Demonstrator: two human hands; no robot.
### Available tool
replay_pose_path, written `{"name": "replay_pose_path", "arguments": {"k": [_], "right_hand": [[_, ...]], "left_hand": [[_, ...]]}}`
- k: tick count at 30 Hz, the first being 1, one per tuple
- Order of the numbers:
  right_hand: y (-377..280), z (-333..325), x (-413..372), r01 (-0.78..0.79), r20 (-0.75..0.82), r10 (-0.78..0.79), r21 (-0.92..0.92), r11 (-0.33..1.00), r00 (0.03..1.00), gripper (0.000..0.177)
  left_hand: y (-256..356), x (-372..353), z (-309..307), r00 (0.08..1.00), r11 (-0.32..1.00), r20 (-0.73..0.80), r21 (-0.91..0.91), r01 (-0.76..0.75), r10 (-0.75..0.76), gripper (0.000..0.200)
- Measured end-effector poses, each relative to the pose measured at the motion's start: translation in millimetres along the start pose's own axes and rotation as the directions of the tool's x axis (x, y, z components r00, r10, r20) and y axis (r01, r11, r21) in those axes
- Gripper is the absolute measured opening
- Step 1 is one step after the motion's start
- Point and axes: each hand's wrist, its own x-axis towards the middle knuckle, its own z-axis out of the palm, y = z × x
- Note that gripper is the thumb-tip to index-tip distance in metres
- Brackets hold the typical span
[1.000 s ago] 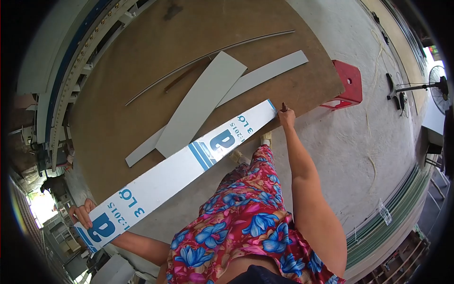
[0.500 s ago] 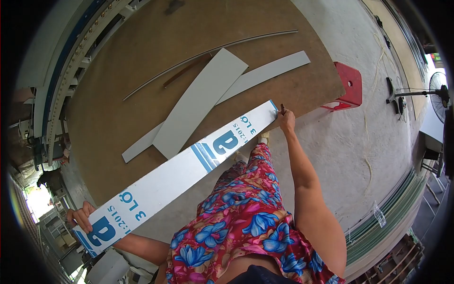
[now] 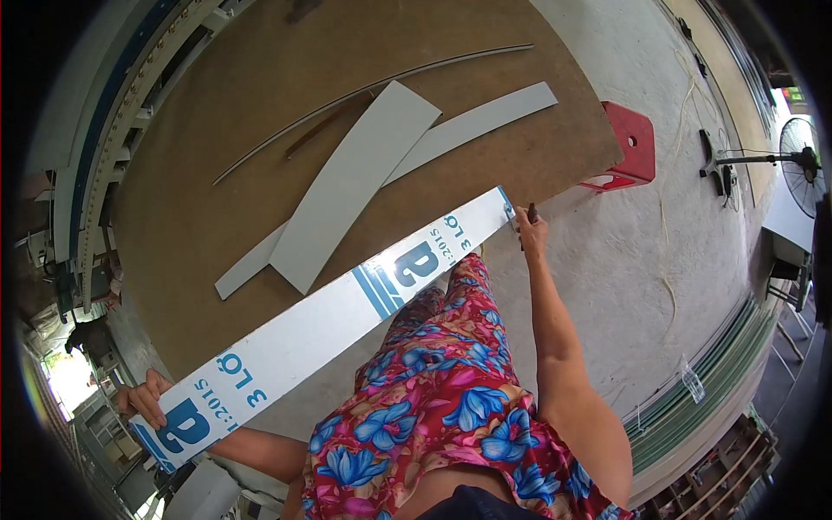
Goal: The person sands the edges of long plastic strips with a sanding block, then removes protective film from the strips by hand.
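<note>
Spanning the near edge of the brown tabletop, the white panel with blue lettering slants from beyond the near left corner towards the right corner; whether it rests on the edge or is held just above it, I cannot tell. Supported mainly at its ends, it could sag or twist if one hand let go, and a swing inward could knock the wide grey panel lying across the narrow grey strip. The dark tool at the far end could scratch the printed face, or nick a finger if it is sharp and slips; its working part is too small to make out.

The left hand grasps the panel's near end, fingers curled over its edge with no gap showing. The right hand is clenched round the tool, just beside the panel's other end; whether its fingers also touch the panel is unclear.
</note>
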Motion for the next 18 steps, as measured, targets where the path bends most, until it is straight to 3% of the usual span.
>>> {"name": "replay_pose_path", "arguments": {"k": [2,5,8,10,14,18], "right_hand": [[-10.1,6.0,-5.0,0.109,0.056,-0.102,-0.136,0.985,0.993,0.029],[-2.7,17.9,-2.8,0.212,-0.002,-0.219,-0.232,0.949,0.976,0.03],[2.8,23.1,8.4,0.069,-0.039,-0.085,-0.303,0.951,0.996,0.027],[2.6,22.9,12.0,0.068,-0.033,-0.087,-0.389,0.919,0.996,0.025],[-22.5,22.5,2.6,0.05,-0.001,-0.059,-0.509,0.859,0.998,0.021],[-28.8,24.3,1.1,0.136,0.073,-0.115,-0.612,0.779,0.991,0.021]], "left_hand": [[0.5,0.2,-0.4,1.0,1.0,-0.013,0.011,0.002,-0.002,0.03],[3.0,-1.7,-0.8,1.0,0.999,-0.025,0.034,-0.012,0.013,0.029],[3.6,-3.3,-0.3,0.999,0.999,-0.024,0.036,-0.023,0.024,0.028],[2.8,-4.7,3.2,0.998,0.998,-0.048,0.056,-0.036,0.038,0.028],[-2.9,0.0,11.1,0.998,0.999,0.065,-0.05,0.013,-0.01,0.023],[-5.8,7.3,22.3,0.981,0.989,0.189,-0.126,0.076,-0.051,0.021]]}}
